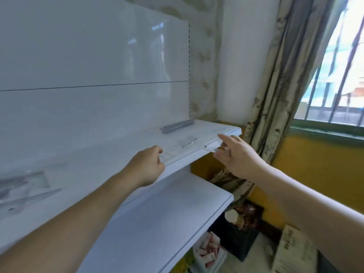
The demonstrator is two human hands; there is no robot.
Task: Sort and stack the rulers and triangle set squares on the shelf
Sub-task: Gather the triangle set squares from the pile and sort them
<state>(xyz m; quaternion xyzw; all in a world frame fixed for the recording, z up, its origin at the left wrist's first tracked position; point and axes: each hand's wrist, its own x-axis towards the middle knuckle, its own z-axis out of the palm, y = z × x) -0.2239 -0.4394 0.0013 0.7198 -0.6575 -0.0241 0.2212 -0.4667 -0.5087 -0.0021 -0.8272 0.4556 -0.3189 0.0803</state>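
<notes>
A clear plastic ruler [187,151] lies along the front edge of the upper white shelf [122,154]. My left hand [146,166] pinches its left end. My right hand [234,154] holds its right end between thumb and fingers. A grey stack of rulers [177,126] rests at the back of the shelf against the panel. Clear triangle set squares [25,186] lie on the same shelf at the far left, blurred. Faint clear pieces [187,140] lie on the shelf just behind the held ruler.
A lower white shelf [167,217] juts out below. The floor at right holds a dark crate [238,233], a white bin [208,251] of small packets and a cardboard box [291,251]. A curtain [281,79] and a barred window [338,71] stand to the right.
</notes>
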